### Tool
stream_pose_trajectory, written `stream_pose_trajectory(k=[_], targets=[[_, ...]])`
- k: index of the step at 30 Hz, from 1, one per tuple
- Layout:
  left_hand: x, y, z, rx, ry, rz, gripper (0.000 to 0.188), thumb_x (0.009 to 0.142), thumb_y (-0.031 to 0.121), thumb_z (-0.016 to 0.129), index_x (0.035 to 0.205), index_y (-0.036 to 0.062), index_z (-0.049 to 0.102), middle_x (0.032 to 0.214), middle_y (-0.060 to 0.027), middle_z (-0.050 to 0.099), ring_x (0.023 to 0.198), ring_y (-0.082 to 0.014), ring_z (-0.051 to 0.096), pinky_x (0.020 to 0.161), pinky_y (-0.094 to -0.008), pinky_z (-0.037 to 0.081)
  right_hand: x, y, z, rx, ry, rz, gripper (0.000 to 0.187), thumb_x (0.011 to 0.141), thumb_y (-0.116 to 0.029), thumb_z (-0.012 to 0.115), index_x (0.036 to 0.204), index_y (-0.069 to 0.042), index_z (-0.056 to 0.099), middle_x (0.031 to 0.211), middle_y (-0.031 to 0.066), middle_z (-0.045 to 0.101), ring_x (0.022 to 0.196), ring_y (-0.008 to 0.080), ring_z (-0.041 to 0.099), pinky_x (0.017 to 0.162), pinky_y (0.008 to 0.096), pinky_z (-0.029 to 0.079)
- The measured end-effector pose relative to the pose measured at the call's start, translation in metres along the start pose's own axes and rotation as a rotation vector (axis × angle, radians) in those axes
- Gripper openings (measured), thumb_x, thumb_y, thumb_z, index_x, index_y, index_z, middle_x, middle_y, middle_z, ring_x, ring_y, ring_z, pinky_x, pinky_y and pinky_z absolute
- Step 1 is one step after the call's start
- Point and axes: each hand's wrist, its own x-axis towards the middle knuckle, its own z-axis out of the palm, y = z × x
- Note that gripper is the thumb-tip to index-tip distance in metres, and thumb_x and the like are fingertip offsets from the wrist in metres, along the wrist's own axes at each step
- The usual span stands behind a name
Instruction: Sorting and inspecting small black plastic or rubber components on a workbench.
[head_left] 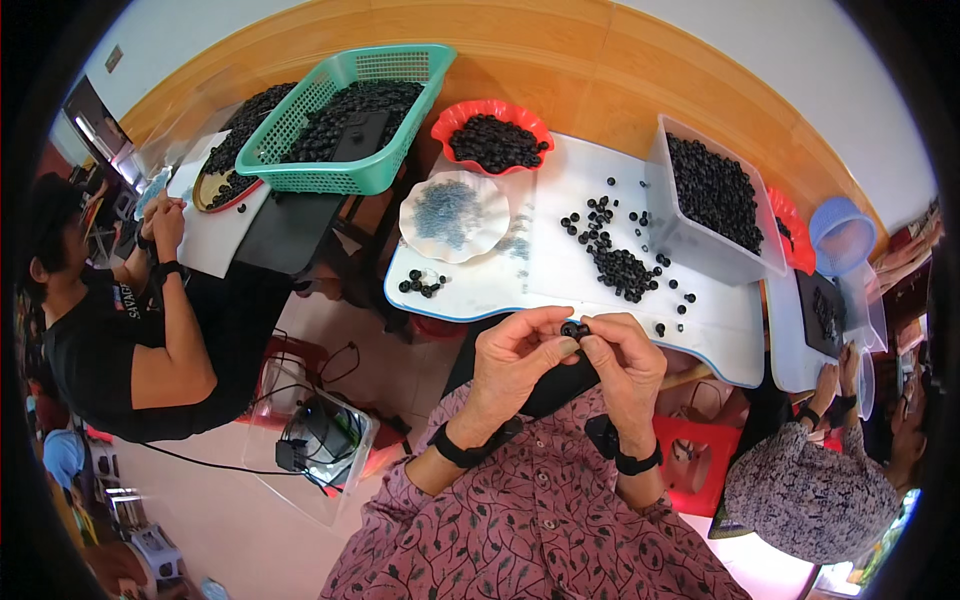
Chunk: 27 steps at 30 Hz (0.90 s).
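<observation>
Just in front of the table's near edge, my left hand [522,362] and my right hand [626,366] meet, thumbs and forefingers pinched. Between the fingertips sits a small round black part [571,329]; a second dark piece [585,327] shows against the right fingertips. Beyond them, on the white tabletop [548,285], lies a loose pile of small black parts [627,274], with more scattered around it. A white scalloped plate [412,222] holds many tiny bluish-clear pieces [447,213]. Several black parts [424,284] form a small group at the table's left corner.
A red scalloped bowl [543,129] and a clear plastic bin [690,255], both full of black parts, stand at the back. A green basket [345,183] is to the left. One person [140,330] works at the left, another [810,490] at the right. A red stool [700,460] is nearby.
</observation>
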Motion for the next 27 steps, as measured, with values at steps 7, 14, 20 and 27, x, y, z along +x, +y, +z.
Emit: stream_pose_trajectory(k=[7,14,20,27], targets=[[-0.001,-0.002,-0.003,-0.062,-0.004,-0.021,0.024,0.088,-0.003,0.064,0.112,-0.0059,0.062,0.095,-0.0059,0.065,0.084,-0.0095,0.063,0.078,-0.0248,0.058,-0.001,0.006,0.001,0.024,-0.003,0.047,0.013,0.085,0.001,0.068,0.099,0.001,0.069,0.094,0.0055,0.063,0.083,0.0115,0.06,0.072,0.0218,0.048],[-0.002,-0.005,-0.005,-0.094,-0.013,-0.016,0.024,0.088,-0.003,0.065,0.112,-0.0061,0.062,0.095,-0.0062,0.064,0.085,-0.0099,0.063,0.077,-0.025,0.058,-0.002,0.008,0.004,0.026,0.007,0.058,0.011,0.087,0.001,0.066,0.098,0.001,0.067,0.093,0.0044,0.062,0.084,0.011,0.059,0.074,0.0218,0.047],[-0.001,-0.004,-0.005,-0.079,-0.005,-0.012,0.025,0.088,-0.003,0.065,0.112,-0.0059,0.062,0.094,-0.0062,0.065,0.082,-0.0097,0.063,0.074,-0.0236,0.057,-0.003,0.005,0.01,-0.037,0.022,0.051,0.008,0.087,0.001,0.065,0.095,0.001,0.065,0.092,0.0043,0.06,0.083,0.0105,0.058,0.073,0.0216,0.047],[-0.001,-0.001,-0.006,-0.08,0.004,-0.029,0.024,0.087,-0.003,0.066,0.111,-0.0056,0.062,0.094,-0.0059,0.066,0.08,-0.01,0.064,0.073,-0.0218,0.055,-0.003,0.004,0.012,-0.041,0.021,0.03,0.009,0.087,0.002,0.065,0.096,0.001,0.064,0.093,0.0042,0.059,0.083,0.0105,0.057,0.073,0.0212,0.046]])
